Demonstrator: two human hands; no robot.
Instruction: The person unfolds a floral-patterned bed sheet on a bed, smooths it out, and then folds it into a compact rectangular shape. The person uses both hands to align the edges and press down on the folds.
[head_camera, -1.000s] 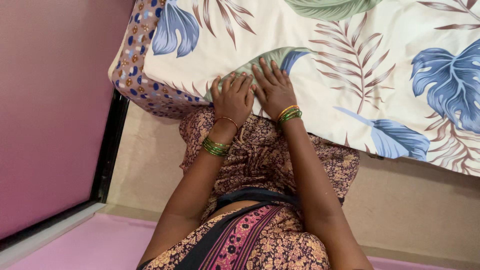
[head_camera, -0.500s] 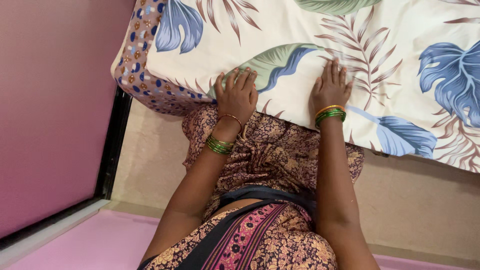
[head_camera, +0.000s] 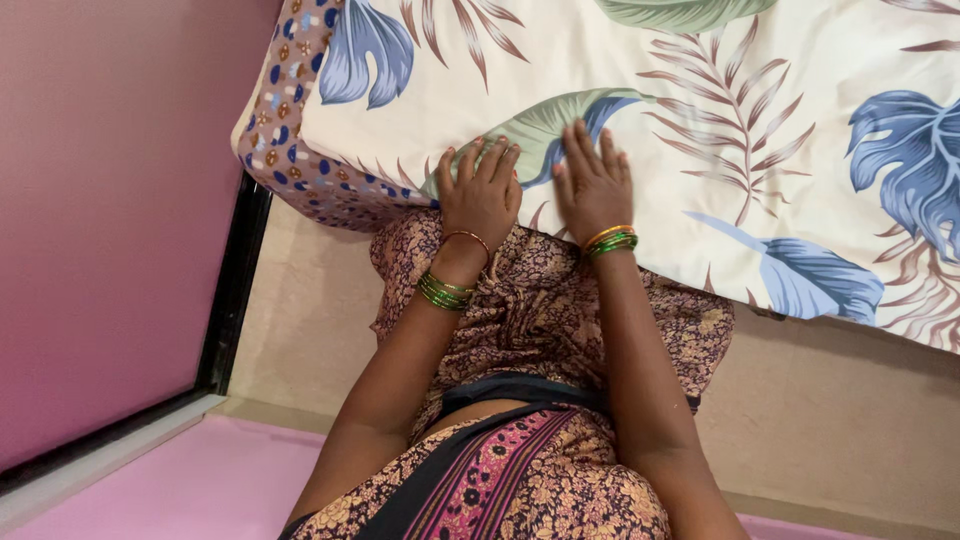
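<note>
Both palms are pressing flat, fingers spread, holding nothing: the left hand (head_camera: 482, 195) and right hand (head_camera: 592, 185) are lying side by side on the leaf-print bedsheet (head_camera: 700, 130) at the bed's near edge. Smoothing works best sweeping outward with even pressure.

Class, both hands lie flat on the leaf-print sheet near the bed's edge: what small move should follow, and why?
Probably sweep the right hand outward along the sheet while the left hand pins it. Both palms lie flat, close together, near the edge, with wide cloth stretching to the right.
</note>
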